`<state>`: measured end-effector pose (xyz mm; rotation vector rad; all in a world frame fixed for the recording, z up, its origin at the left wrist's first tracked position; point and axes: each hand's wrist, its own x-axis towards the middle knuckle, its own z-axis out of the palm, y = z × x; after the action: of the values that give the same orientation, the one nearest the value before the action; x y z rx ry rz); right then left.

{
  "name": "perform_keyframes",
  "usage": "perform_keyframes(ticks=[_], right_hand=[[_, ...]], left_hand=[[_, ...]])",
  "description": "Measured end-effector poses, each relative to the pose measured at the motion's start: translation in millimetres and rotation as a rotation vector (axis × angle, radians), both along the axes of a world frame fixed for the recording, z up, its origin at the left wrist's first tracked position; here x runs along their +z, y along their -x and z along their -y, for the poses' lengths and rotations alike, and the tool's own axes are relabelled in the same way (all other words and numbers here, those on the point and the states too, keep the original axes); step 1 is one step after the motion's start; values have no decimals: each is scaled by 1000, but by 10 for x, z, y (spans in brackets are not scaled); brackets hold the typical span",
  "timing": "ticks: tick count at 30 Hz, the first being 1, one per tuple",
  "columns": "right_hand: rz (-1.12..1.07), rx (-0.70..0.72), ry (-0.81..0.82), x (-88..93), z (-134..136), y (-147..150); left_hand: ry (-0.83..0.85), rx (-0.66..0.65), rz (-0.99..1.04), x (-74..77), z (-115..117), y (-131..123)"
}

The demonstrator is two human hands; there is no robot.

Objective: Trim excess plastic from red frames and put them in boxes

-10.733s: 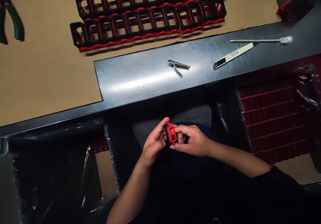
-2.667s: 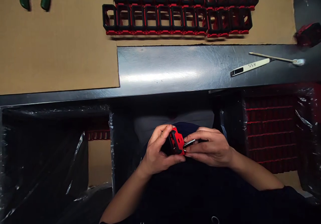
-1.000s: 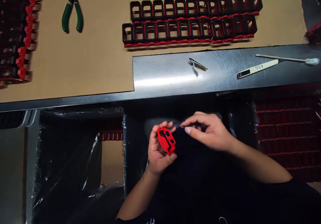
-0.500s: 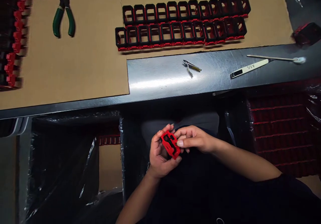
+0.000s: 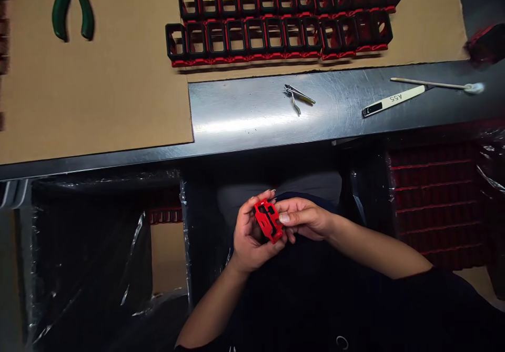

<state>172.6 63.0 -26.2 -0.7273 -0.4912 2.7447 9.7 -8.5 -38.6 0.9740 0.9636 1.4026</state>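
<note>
Over my lap, in front of the bench, I hold a small red plastic part (image 5: 265,224) with dark openings in its face. My left hand (image 5: 251,239) is wrapped round it from the left, fingers over its top end and thumb by the lower end. My right hand (image 5: 303,219) grips its right side, thumb pressed on the edge; some of its fingers are hidden behind the part. Beyond the hands, on the bench, stand two rows of black-and-red plastic housings (image 5: 244,39).
Nail clippers (image 5: 299,97) lie on the metal bench edge (image 5: 244,115). Right of them are a white-handled tool marked A55 (image 5: 394,101) and a cotton swab (image 5: 434,84). Green-handled pliers (image 5: 73,10) rest on cardboard (image 5: 118,89). Plastic-lined boxes (image 5: 106,247) (image 5: 437,204) stand below.
The camera view has shifted, so bench items sit higher in the picture. The red part is tilted slightly differently in my hands. Both hands keep their grip.
</note>
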Motion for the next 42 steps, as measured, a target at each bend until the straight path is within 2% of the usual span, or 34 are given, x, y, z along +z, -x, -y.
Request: perform_keyframes(ticks=[13, 27, 33, 42], right_hand=[[129, -43, -54, 70, -16, 7], [221, -70, -63, 83, 4, 6], [176, -74, -31, 87, 15, -8], [90, -103, 26, 83, 40, -25]], left_hand=[[13, -48, -24, -54, 21, 13], [97, -89, 8, -110, 17, 24], [10, -79, -47, -182, -11, 34], [32, -146, -47, -183, -49, 16]])
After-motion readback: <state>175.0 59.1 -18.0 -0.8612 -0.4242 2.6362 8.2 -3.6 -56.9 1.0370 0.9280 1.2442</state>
